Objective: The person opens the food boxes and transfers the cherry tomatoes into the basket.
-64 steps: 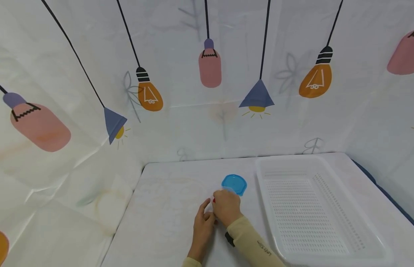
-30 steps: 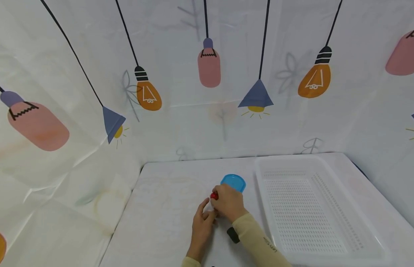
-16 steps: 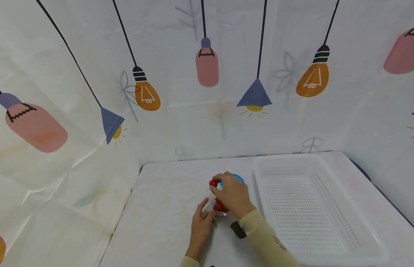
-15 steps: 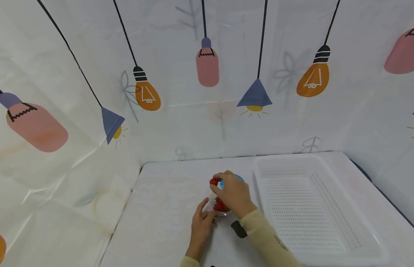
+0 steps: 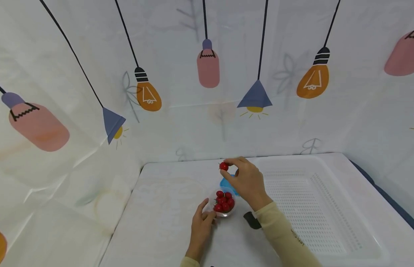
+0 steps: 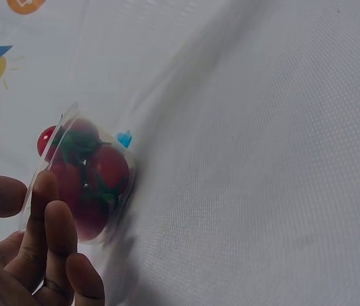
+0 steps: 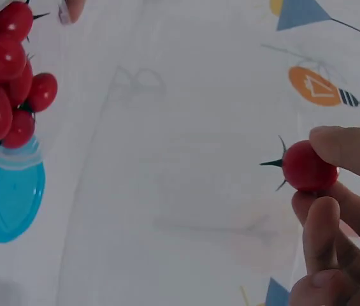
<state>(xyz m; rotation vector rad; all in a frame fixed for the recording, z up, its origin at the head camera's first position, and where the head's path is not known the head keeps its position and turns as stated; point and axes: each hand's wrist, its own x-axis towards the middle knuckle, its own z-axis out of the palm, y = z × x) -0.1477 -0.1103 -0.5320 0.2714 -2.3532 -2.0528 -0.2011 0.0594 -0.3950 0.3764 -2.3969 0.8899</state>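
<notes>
High over the table, my right hand pinches a cherry tomato between thumb and fingertips, its green stem end pointing away from the hand. Below stands a small clear plastic container with several red cherry tomatoes in it. My left hand holds this container from the near left side, thumb and fingers curved about its wall and rim. Green stems show through the clear wall in the left wrist view. Just behind the container lies a blue lid, partly covered by the right hand in the head view.
A large white perforated tray takes up the right side of the white table, partly behind the right forearm. A white sheet printed with lamps hangs at the back and sides. A dark strap piece sits at the right wrist.
My right hand has lifted a cherry tomato out of the container, up and then toward the back right. The container's tomatoes are now uncovered to view. My left hand has stayed in place.
</notes>
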